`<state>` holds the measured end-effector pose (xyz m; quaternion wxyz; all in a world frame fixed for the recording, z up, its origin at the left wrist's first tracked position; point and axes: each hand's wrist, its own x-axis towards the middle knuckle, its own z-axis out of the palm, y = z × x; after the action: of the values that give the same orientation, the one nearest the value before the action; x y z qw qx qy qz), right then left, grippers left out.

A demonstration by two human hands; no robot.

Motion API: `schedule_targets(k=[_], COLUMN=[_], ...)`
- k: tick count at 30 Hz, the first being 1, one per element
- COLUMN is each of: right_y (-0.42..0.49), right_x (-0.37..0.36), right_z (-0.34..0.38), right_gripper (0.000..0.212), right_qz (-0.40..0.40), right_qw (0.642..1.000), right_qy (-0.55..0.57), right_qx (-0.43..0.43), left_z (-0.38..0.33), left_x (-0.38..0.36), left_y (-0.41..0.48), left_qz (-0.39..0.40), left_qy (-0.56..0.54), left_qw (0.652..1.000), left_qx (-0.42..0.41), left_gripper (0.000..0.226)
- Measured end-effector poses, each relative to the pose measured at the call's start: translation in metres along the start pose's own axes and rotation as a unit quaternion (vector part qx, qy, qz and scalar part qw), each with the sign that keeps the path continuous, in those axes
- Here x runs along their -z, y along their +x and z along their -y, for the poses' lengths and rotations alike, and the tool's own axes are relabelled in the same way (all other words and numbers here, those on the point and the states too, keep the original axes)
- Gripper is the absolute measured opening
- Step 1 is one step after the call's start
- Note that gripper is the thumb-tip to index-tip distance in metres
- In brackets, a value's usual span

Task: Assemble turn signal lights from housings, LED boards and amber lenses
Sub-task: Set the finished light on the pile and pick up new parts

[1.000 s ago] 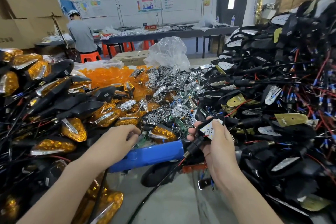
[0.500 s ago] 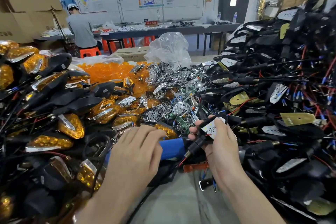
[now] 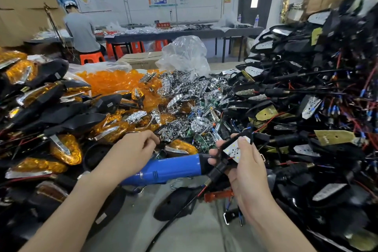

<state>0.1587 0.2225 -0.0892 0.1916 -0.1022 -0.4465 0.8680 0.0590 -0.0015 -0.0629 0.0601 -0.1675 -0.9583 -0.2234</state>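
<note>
The step in hand seems to be the middle of one unit: the board is in, the cover is not yet on. The right hand (image 3: 249,170) grips a black housing (image 3: 219,170) over the near part of the surface (image 3: 194,231), with the thumb pressing on the white LED board (image 3: 237,148) that sits in the housing's open face. A thin black cable hangs from the housing down toward the person.

The left hand (image 3: 133,149) is apart from the right one, at the near edge of the pile of chrome reflectors (image 3: 184,96). Its fingers are curled toward the pile, just above a blue tool (image 3: 169,168) that lies between the two hands. I cannot tell if the fingers already pinch a piece or only touch the pile (the fingertips are hidden among the shiny parts).

The loose amber lenses (image 3: 110,82) are in a heap further back on the left, well apart from both hands. Finished lights (image 3: 63,149) are stacked at the left, and bare housings with wires (image 3: 306,98) are piled at the right.

I judge that the next move calls for one single reflector taken out of the tangled pile, carried to the housing and set over the board with its holes matching the LEDs. After that comes a lens. The right hand must hold the housing steady with the face up, so that the board does not slip.
</note>
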Motion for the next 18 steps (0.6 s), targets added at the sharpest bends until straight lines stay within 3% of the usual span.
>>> schedule_targets(k=[5,9,18], right_y=[-0.001,-0.001,-0.002], right_x=[0.0,-0.001,-0.003], right_z=[0.0,0.001,0.004], right_gripper=[0.022,0.022,0.021], right_qz=[-0.001,-0.007,0.0], right_qw=[1.0,1.0,0.999], right_qy=[0.0,0.018,0.035], right_qx=[-0.009,-0.019,-0.017], left_z=[-0.008,-0.019,-0.028], left_x=[0.005,0.011,0.012], left_y=[0.009,0.015,0.012], left_qz=[0.101,0.174,0.161], left_qy=[0.063,0.13,0.214], left_qw=[0.992,0.974,0.96], left_qx=[0.036,0.06,0.076], left_gripper=[0.009,0.03,0.022])
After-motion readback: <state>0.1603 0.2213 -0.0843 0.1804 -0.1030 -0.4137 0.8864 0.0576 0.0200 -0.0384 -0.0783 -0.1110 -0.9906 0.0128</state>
